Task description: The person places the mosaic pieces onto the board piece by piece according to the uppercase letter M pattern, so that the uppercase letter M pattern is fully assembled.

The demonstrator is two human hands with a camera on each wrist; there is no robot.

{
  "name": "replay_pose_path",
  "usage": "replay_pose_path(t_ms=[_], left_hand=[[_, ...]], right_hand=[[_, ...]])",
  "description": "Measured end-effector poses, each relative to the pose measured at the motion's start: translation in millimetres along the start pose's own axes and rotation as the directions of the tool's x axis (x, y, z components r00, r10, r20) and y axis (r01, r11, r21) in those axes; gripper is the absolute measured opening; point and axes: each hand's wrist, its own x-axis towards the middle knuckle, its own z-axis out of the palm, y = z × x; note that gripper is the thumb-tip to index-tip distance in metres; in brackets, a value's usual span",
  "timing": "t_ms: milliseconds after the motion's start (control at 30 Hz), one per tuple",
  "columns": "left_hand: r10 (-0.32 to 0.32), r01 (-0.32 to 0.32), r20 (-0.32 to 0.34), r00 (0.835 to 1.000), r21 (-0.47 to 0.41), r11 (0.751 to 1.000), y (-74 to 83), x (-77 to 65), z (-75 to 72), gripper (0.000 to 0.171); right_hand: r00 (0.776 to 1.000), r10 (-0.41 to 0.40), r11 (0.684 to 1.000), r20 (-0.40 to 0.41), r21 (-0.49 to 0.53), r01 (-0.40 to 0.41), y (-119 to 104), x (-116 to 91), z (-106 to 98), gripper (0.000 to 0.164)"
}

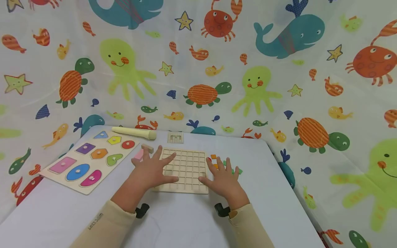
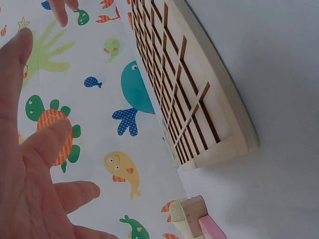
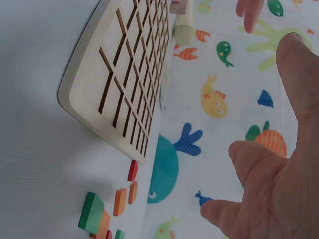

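A pale wooden board with a grid of grooves point(image 1: 186, 168) lies flat on the table, its near edge toward me. My left hand point(image 1: 150, 170) hovers with spread fingers at the board's left side, holding nothing. Over at its right side, my right hand point(image 1: 224, 182) is spread likewise, also holding nothing. Both wrist views show the grid board point(image 2: 199, 99) apart from the fingers. Small coloured pieces, among them an orange one point(image 1: 213, 156) and a green one point(image 3: 91, 210), lie beyond the right hand, which partly hides them. A pink block point(image 1: 138, 155) sits beyond the left hand.
At the left lies a shape puzzle board point(image 1: 102, 137) with several knobbed coloured shapes. Behind it is a cream-coloured tapered stick point(image 1: 133, 132). A small wooden grid piece point(image 1: 175, 137) lies at the back. A curtain with sea animals point(image 1: 192, 69) hangs behind the white table point(image 1: 273, 206).
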Motion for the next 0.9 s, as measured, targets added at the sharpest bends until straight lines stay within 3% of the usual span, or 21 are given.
replay_pose_path(t_ms=[233,467,533,700,900], left_hand=[[-0.027,0.028,0.025,0.999,-0.035,0.999,-1.5,1.1,-0.1,0.105],[-0.005,0.037,0.135,0.991,-0.232,0.972,-7.9,3.1,9.9,0.099],[-0.002,0.038,0.154,0.988,-0.229,0.973,-12.9,4.3,14.9,0.101],[-0.033,0.053,0.159,0.987,-0.118,0.992,-27.8,4.5,23.4,0.111],[-0.121,0.155,0.237,0.964,-0.132,0.979,-37.4,0.8,29.4,0.118]], right_hand=[[1.000,0.020,1.000,0.003,0.008,-0.020,-2,-1,-1,0.089],[0.999,0.031,1.000,-0.021,-0.002,-0.031,1,-5,5,0.084],[0.999,0.035,0.999,-0.027,0.006,-0.035,2,-6,7,0.083],[0.999,0.046,0.998,-0.020,0.040,-0.045,2,-12,10,0.081],[0.998,0.052,0.992,-0.045,0.121,-0.046,4,-16,11,0.084]])
